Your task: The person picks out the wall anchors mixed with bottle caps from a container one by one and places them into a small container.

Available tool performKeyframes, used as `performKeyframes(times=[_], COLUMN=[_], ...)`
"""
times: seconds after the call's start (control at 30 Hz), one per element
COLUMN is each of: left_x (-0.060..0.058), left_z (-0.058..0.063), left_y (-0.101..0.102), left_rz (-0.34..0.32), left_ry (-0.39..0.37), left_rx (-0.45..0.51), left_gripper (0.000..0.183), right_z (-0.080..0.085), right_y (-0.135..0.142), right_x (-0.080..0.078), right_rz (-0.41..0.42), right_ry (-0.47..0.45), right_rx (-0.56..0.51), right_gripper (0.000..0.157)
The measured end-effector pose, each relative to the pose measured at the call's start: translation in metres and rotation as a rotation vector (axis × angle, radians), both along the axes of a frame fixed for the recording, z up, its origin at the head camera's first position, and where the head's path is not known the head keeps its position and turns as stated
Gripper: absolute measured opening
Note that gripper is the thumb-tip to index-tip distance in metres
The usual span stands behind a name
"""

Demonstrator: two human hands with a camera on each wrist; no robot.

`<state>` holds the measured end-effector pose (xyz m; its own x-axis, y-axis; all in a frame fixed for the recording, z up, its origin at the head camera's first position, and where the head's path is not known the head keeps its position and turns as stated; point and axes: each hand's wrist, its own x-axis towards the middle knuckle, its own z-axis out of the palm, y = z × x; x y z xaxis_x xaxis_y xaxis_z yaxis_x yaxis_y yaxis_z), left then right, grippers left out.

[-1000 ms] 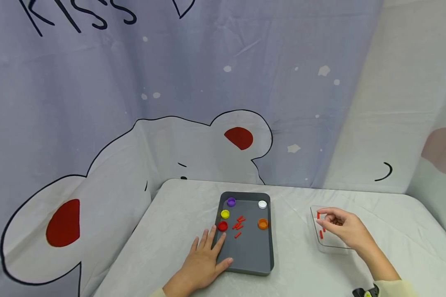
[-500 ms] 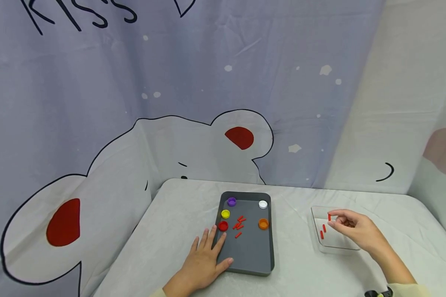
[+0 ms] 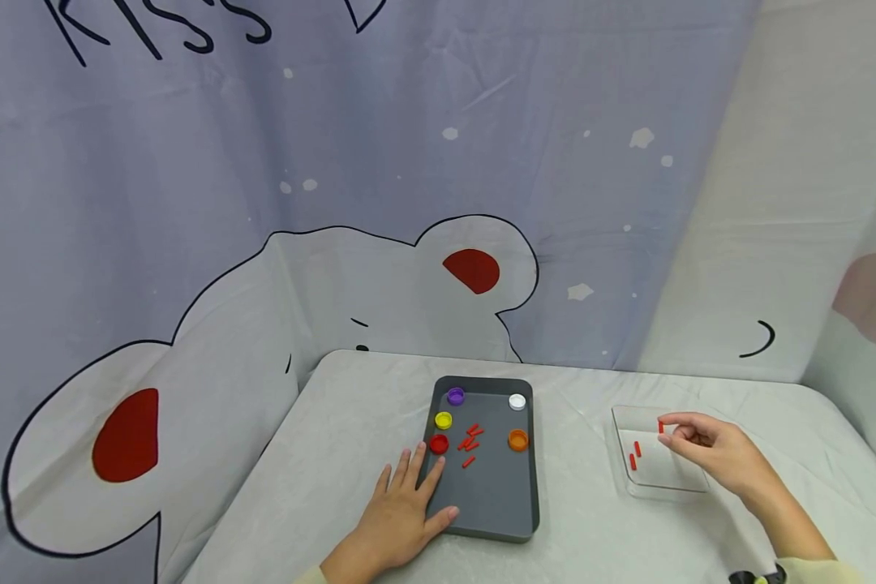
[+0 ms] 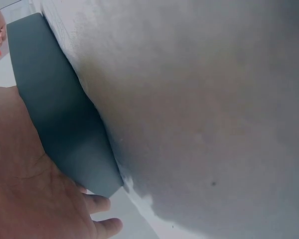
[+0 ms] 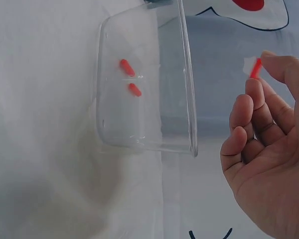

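Note:
My right hand (image 3: 717, 453) pinches a small red stick (image 5: 256, 68) between thumb and forefinger, above the right part of a clear plastic box (image 3: 620, 462). Inside that box lie two more red sticks (image 5: 127, 67). With fingers spread, my left hand (image 3: 397, 513) rests at the left edge of a dark grey tray (image 3: 485, 503); its thumb and forefinger reach over the rim. Several red sticks (image 3: 469, 461) lie loose in the tray's middle. In the left wrist view the palm (image 4: 25, 174) lies along the tray's side wall (image 4: 65, 99).
Along the tray's left side sit purple (image 3: 456, 396), yellow (image 3: 444, 420) and red caps (image 3: 439, 444). White (image 3: 517, 401) and orange caps (image 3: 518, 440) sit on its right. A white cloth (image 3: 577, 503) covers the table, and a printed curtain (image 3: 380, 162) hangs behind it.
My right hand has moved to the right over the clear box, still pinching the red stick. Both sticks lying in the box now show fully. The left hand has stayed put.

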<state>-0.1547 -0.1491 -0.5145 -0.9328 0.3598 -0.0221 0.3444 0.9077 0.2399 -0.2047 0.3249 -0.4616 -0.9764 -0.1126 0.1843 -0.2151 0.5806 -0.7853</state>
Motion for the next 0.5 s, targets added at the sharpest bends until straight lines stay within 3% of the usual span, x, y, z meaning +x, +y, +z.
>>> performKeyframes(times=[0.23,0.5], left_x=[0.001,0.0], left_z=[0.0,0.001], left_y=[0.0,0.001], left_rz=[-0.003,-0.001], left_ry=[0.009,0.006], left_rx=[0.007,-0.001], left_gripper=[0.078,0.079], right_z=[-0.002,0.0], right_y=[0.001,-0.017], right_x=[-0.003,-0.005], right_rz=[0.012,0.06], right_ry=[0.024,0.018], right_rx=[-0.017,-0.016], right_gripper=[0.038,0.037])
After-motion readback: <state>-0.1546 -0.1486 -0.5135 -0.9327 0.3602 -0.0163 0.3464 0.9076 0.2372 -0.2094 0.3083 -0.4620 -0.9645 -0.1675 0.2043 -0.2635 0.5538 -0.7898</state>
